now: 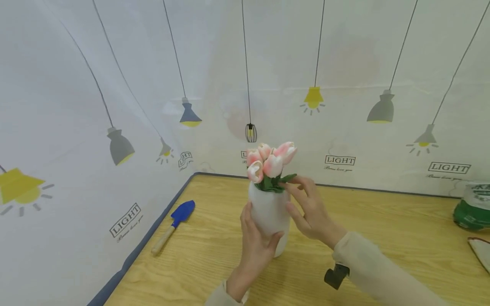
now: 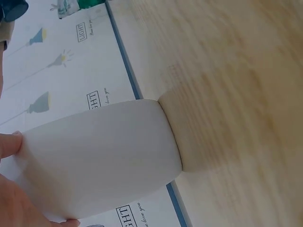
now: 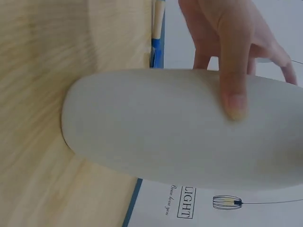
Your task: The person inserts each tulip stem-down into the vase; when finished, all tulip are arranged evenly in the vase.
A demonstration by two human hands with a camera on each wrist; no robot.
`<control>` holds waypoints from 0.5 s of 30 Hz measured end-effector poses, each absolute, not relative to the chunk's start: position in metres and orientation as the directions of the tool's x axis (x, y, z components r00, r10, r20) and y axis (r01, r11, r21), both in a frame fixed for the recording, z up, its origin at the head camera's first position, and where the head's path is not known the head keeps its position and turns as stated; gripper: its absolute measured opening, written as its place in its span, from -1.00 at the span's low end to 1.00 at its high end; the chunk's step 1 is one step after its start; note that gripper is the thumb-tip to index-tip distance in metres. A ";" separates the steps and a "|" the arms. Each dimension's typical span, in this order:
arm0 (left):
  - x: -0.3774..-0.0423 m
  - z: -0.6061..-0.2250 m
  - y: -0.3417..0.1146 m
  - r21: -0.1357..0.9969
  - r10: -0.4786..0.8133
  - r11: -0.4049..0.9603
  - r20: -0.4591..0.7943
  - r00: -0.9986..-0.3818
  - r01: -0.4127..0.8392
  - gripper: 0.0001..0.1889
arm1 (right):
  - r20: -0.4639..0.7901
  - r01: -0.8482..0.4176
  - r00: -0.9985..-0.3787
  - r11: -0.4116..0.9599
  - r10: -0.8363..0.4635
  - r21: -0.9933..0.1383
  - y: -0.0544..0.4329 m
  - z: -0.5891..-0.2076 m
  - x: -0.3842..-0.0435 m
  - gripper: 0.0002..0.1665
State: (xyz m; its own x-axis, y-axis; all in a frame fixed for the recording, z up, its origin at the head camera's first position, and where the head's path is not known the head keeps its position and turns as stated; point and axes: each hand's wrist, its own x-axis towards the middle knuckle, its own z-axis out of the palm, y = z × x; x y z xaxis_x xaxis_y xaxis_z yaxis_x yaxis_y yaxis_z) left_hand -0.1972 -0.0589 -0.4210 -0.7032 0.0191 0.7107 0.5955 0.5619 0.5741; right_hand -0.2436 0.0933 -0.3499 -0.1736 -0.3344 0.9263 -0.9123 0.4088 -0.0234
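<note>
A white vase (image 1: 269, 212) stands upright on the wooden table, holding several pink-and-white tulips (image 1: 273, 165) with green leaves (image 1: 271, 185). My left hand (image 1: 255, 244) grips the vase around its lower side, fingers on the left and thumb across the front. In the right wrist view that left hand (image 3: 232, 42) has its thumb laid along the vase wall (image 3: 151, 123). My right hand (image 1: 311, 212) is at the vase's right rim, fingertips among the leaves and thumb near the vase's side. The left wrist view shows the vase base (image 2: 165, 137) on the table.
A blue trowel (image 1: 183, 211) with a wooden handle lies left of the vase. At the far right are a green and white bag (image 1: 474, 208) and the edge of a pale, red-trimmed item (image 1: 480, 250). A lamp-printed curtain (image 1: 214, 76) borders the table.
</note>
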 end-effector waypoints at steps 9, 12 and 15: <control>-0.176 -0.419 -0.100 0.862 0.166 0.438 0.202 -0.965 0.256 -0.11 | 0.713 -0.784 -0.514 0.598 -0.477 -0.165 0.160 -0.409 -0.224 -0.76; -0.169 -0.419 -0.124 0.803 0.334 0.555 0.027 -0.942 0.219 -0.20 | 0.403 -0.624 -0.767 0.728 -0.500 -0.284 0.194 -0.434 -0.213 -0.72; -0.162 -0.421 -0.143 0.689 0.447 0.673 -0.088 -0.890 0.270 -0.26 | 0.157 -0.505 -0.861 0.778 -0.483 -0.374 0.225 -0.451 -0.201 -0.57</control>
